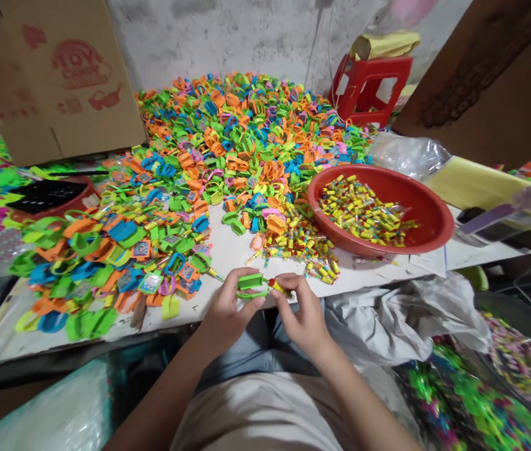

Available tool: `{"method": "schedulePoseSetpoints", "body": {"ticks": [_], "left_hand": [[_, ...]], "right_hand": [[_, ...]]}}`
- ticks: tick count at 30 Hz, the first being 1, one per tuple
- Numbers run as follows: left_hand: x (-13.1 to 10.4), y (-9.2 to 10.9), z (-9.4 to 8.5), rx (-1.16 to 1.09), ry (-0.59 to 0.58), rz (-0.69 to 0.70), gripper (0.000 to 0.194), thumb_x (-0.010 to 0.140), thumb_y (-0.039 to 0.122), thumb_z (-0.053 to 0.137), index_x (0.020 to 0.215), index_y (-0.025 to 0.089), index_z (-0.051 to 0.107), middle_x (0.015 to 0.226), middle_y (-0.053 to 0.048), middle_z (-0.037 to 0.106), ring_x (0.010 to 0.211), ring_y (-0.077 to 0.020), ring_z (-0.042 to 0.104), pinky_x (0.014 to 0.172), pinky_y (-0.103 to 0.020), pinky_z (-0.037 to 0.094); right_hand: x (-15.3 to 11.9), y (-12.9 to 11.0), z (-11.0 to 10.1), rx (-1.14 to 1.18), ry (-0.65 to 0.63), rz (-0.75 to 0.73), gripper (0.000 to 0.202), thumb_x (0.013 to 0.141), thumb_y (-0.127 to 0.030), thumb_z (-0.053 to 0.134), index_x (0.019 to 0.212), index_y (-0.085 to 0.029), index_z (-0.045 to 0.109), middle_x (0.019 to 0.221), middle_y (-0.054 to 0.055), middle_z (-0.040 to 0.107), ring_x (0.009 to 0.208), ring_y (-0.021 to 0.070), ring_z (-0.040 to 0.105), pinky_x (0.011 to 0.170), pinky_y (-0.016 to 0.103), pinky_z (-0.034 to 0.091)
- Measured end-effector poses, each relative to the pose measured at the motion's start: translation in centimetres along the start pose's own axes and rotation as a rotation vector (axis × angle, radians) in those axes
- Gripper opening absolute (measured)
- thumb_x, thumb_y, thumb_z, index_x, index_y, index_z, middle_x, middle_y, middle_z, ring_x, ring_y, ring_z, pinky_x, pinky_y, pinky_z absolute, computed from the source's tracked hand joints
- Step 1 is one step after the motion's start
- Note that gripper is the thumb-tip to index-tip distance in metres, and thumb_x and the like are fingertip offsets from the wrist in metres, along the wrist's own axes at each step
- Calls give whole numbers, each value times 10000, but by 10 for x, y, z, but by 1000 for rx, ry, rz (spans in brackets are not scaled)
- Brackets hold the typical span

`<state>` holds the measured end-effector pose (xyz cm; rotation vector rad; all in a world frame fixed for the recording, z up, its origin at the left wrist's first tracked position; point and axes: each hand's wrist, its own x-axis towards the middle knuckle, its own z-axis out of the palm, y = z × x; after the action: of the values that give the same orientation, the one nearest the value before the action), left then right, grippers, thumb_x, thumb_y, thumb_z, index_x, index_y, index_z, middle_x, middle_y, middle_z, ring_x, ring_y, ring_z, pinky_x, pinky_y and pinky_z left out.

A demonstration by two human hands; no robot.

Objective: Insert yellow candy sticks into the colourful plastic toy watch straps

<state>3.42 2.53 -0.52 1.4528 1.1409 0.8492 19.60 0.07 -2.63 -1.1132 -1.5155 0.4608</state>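
Near the table's front edge, my left hand [232, 304] grips a green plastic toy watch [250, 283] between thumb and fingers. Close beside it, my right hand [300, 310] pinches a small yellow candy tube with a red end [275, 286], its red tip pointing at the watch. Whether the two touch I cannot make out. Just beyond my hands lies a loose heap of similar yellow tubes [300, 241]. To the left spreads a pile of green, orange and blue toy watches [124, 250].
A red basin [434, 219] of yellow tubes stands on the right. A large heap of toy watches [247, 125] covers the back. A cardboard box [59, 81] stands back left, a red stool [371, 88] back right. White plastic sheeting [387, 313] hangs off the front right edge.
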Motion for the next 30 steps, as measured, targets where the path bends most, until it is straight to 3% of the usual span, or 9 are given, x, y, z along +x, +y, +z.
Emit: {"method": "schedulePoseSetpoints", "body": {"ticks": [5, 8, 12, 16, 19, 21, 24, 27, 30], "left_hand": [[-2, -3, -1, 110, 35, 49, 386, 829, 319, 607, 1188, 237, 487, 1147, -64, 595, 1054, -199, 592, 922, -338, 466], [-4, -1, 0, 149, 56, 21, 403, 832, 316, 596, 1210, 235, 481, 1188, -71, 578, 1077, -207, 570, 947, -351, 443], [-6, 5, 0, 207, -10, -80, 450, 839, 313, 567, 1267, 235, 453, 1109, -49, 607, 1001, -192, 575, 912, -332, 439], [-9, 8, -4, 310, -126, -133, 383, 855, 371, 544, 1209, 229, 513, 840, 2, 631, 820, -179, 593, 773, -296, 460], [-4, 11, -16, 394, -88, -57, 338, 858, 380, 550, 1166, 240, 547, 997, -14, 657, 942, -186, 612, 833, -288, 465], [4, 16, -34, 502, 46, 26, 318, 868, 357, 537, 1161, 235, 560, 1165, -37, 631, 1081, -198, 589, 918, -299, 449], [24, 31, -80, 779, 373, 124, 344, 873, 314, 519, 1194, 202, 571, 1244, -79, 615, 1171, -232, 556, 1009, -364, 405], [43, 51, -138, 1062, 717, 111, 363, 845, 332, 563, 1179, 197, 606, 1196, -97, 651, 1157, -294, 563, 1027, -465, 375], [52, 61, -192, 1172, 900, -15, 416, 823, 378, 587, 1191, 184, 606, 1190, -116, 656, 1142, -339, 566, 986, -523, 387]], "right_hand": [[-2, -2, -1, -131, -57, -63, 95, 919, -135, 463, 970, -216, 469, 925, 65, 621, 876, 180, 623, 741, 293, 518], [-1, -4, -1, -340, -140, -144, 54, 934, -188, 424, 974, -191, 460, 911, 99, 617, 850, 214, 609, 718, 324, 506], [-2, -3, -3, -669, -274, -209, 133, 933, -278, 405, 832, -199, 443, 671, 45, 582, 605, 210, 569, 551, 307, 405], [-6, 3, 1, -644, -335, -215, 168, 942, -276, 378, 794, -213, 426, 533, -20, 512, 475, 180, 522, 477, 292, 321], [-7, 10, 6, -553, -306, -164, 226, 974, -379, 389, 863, -198, 464, 660, 17, 584, 592, 189, 582, 537, 284, 396], [-5, 18, 8, -524, -270, -128, 365, 957, -510, 419, 1046, -164, 492, 900, 94, 633, 813, 235, 623, 678, 325, 470], [-4, 32, 6, -530, -242, -82, 542, 943, -566, 412, 1288, -148, 405, 1162, 164, 567, 1061, 296, 561, 865, 418, 463], [-8, 46, 3, -535, -273, -60, 448, 973, -481, 382, 1296, -172, 412, 1169, 149, 555, 1074, 289, 544, 897, 430, 450], [-14, 56, 0, -580, -301, -45, 386, 966, -418, 412, 1263, -175, 452, 1167, 139, 552, 1059, 283, 538, 875, 422, 451]]}}
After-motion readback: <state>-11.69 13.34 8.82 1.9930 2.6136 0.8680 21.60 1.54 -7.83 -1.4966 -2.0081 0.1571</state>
